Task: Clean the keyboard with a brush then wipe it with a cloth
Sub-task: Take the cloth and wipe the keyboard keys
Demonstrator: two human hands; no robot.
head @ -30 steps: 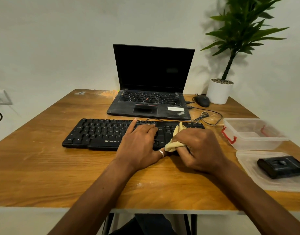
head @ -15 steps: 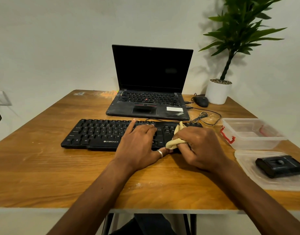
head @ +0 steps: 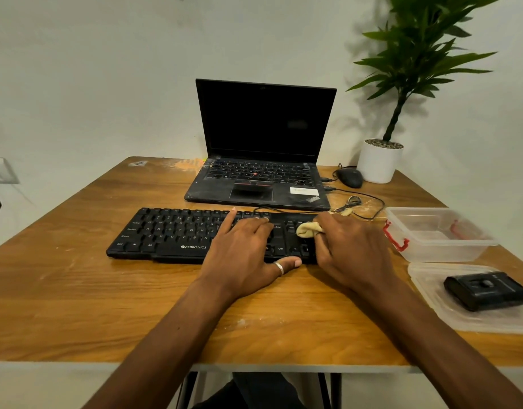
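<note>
On the table (head: pixel 77 305), near centre: keyboard (head: pixel 171 231), black, lying flat, long side toward you, cable trailing from the far right end.

Left grip (head: pixel 248 249): fingers straight and spread, pressing on the middle keys, thumb at the near edge. It holds nothing. Use: brace. Press flat so the keyboard cannot slide while you rub.

Right grip (head: pixel 352 252): fingers curled round a bunched cloth (head: pixel 307 229), pale yellow. A wad pokes out to the left and touches the keys at the right end.

Step in hand, as I judge it: wiping, right end. The left keys look not yet covered.

Advice:
- Wipe in short strokes along each row, right to left.
- Move the left grip ahead of the cloth as you go.
- Refold to a clean face when the cloth soils.
- Use light pressure, so the key caps stay seated.
- Mind the cable.

Right side of the table: clear box (head: pixel 437 246). Nearer you, its lid (head: pixel 428 284) bears a black object (head: pixel 487 290), too unclear to name.
</note>
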